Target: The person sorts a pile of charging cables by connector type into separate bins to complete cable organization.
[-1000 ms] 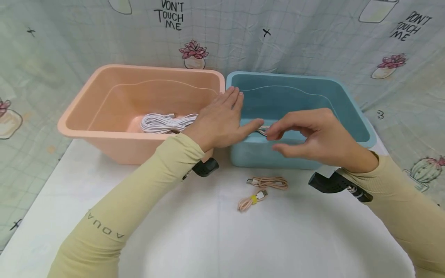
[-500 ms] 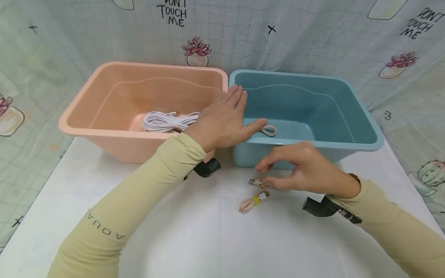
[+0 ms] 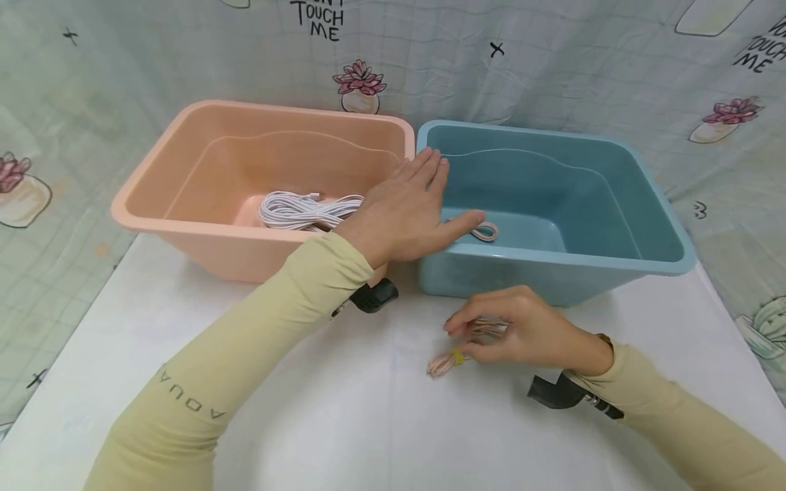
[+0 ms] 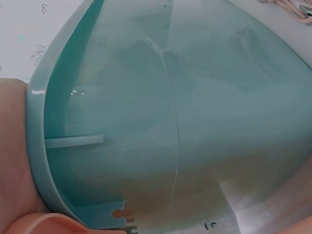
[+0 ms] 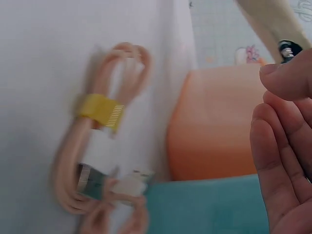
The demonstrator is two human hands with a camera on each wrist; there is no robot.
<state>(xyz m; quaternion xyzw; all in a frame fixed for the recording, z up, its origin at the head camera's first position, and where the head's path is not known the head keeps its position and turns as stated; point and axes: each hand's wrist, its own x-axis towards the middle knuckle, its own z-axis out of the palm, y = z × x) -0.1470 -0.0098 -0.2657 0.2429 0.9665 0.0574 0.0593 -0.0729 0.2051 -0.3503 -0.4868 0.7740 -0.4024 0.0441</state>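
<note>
My left hand [image 3: 411, 211] rests flat, fingers straight, over the adjoining rims of the peach bin [image 3: 264, 235] and the blue bin [image 3: 583, 258]. In the left wrist view a bit of that hand [image 4: 12, 146] shows beside the blue rim. My right hand [image 3: 522, 327] hovers, thumb and fingers apart, over two coiled pink USB cables on the table. One pink cable [image 5: 66, 170] carries a yellow tie [image 5: 101, 111]; the other coiled cable [image 3: 489, 327] is partly hidden behind the fingers. In the right wrist view, the fingers [image 5: 278, 156] hold nothing.
A bundle of white cable [image 3: 295, 210] lies in the peach bin. Inside the blue bin is a looped cable [image 3: 486, 232], partly covered by my left thumb. Behind the bins hangs a printed curtain [image 3: 270, 61]; white cloth [image 3: 307, 409] covers the table.
My right hand has come out of the blue bin and down toward me, over the pink cables. The left hand stays on the rims. The head view has shifted slightly.
</note>
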